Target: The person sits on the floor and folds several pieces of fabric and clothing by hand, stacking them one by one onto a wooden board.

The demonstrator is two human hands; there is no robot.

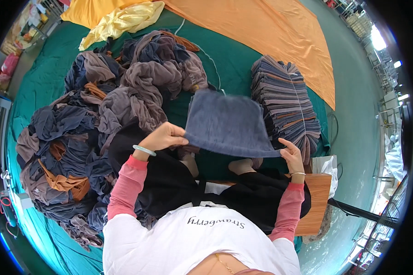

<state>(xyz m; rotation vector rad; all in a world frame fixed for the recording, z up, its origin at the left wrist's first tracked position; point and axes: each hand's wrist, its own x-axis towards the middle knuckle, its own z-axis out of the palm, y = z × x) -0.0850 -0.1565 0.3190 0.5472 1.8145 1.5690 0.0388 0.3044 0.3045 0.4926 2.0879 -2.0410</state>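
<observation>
A dark blue cloth, perhaps a towel [227, 123], is stretched between my two hands, its far part spread over the green sheet. My left hand [167, 137], with a pale bangle at the wrist, pinches the near left corner. At the near right corner, my right hand [290, 154] grips the cloth between thumb and fingers, the other fingers partly raised. A tall stack of folded cloths [285, 103] in grey, blue and brown, with a cord across it, lies just beyond my right hand. Loose crumpled cloths [69, 147] are heaped on the left.
A green sheet [234, 74] covers the floor. Orange fabric [272, 34] and crumpled yellow fabric [124, 22] lie at the far side. A wooden bench [316, 202] is under me, its end showing at the right. A white cord [211, 62] runs beyond the blue cloth.
</observation>
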